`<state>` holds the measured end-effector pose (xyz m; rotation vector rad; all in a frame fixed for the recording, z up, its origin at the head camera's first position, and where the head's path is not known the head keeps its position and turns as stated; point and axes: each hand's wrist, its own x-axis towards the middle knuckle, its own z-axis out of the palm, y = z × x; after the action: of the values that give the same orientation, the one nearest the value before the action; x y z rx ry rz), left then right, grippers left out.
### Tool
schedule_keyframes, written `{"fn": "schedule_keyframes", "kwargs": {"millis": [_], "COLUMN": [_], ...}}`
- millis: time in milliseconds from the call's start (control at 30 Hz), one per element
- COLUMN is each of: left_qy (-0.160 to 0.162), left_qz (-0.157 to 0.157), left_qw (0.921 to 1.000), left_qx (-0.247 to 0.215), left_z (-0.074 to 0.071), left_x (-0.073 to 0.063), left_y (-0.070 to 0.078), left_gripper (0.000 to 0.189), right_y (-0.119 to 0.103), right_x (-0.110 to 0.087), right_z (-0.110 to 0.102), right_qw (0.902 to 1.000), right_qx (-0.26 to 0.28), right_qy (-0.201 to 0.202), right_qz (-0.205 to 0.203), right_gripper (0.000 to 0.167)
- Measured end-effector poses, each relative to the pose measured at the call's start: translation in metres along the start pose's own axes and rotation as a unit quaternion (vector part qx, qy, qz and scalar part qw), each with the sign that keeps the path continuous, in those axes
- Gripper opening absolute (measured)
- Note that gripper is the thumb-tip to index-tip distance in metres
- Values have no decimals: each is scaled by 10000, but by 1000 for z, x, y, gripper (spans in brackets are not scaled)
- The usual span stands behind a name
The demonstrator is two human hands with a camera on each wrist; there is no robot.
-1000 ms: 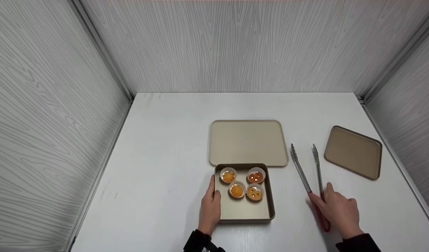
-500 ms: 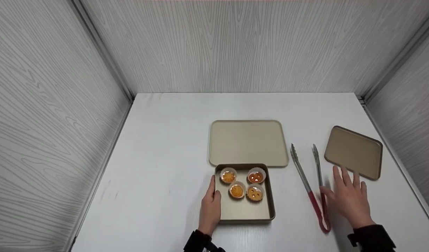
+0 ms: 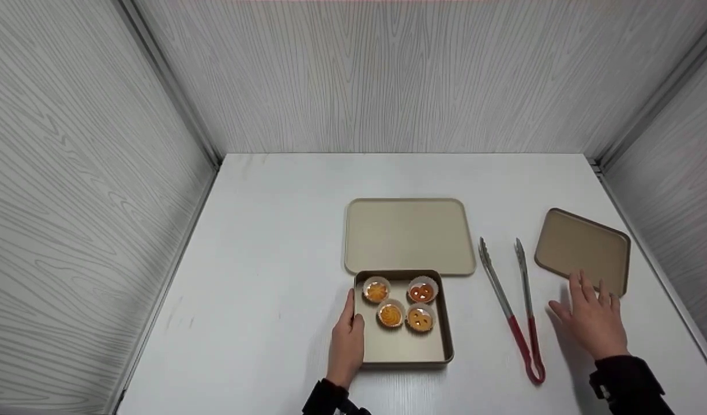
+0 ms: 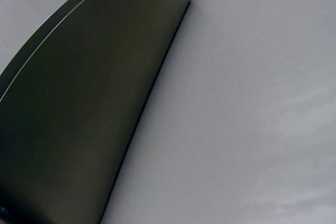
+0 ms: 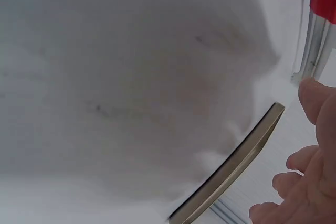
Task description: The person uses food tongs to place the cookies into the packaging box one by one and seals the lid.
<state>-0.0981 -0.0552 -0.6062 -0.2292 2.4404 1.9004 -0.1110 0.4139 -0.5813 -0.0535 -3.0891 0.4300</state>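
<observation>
My left hand grips the left wall of a deep, square, gold-coloured baking pan, thumb at the rim. Several small tarts in pale paper cups sit toward the pan's far side, one a round tart with a swirled top. The left wrist view is mostly the pan's dark outer wall. My right hand hovers with fingers spread and nothing in it. Its fingertips overlap the near edge of a small brown baking tray; that tray's edge also shows in the right wrist view.
Red-handled metal tongs lie spread apart between the pan and my right hand. Behind the pan, a larger flat beige tray lies right at its far rim. Pale wood-grain panels enclose the white table at the back and sides.
My right hand has let go of the tongs' handle and moved right toward the small tray, its fingers spreading. My left hand and the pan have stayed in place.
</observation>
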Motion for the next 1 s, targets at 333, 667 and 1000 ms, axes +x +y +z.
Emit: {"fn": "schedule_keyframes", "kwargs": {"millis": [333,667,1000], "left_qy": [-34,-43,-8], "left_qz": [136,137,84], "left_qw": [9999,9999,10000], "left_qx": [10,-36,17], "left_z": [0,-1,0], "left_x": [0,0,0], "left_y": [0,1,1], "left_gripper": [55,55,55], "right_y": [17,19,13], "right_x": [5,9,11], "right_z": [0,1,-1], "right_qw": [9984,9963,9992], "right_qx": [284,343,164], "right_qy": [-448,-737,-353], "right_qz": [188,265,85], "right_gripper": [85,87,67]}}
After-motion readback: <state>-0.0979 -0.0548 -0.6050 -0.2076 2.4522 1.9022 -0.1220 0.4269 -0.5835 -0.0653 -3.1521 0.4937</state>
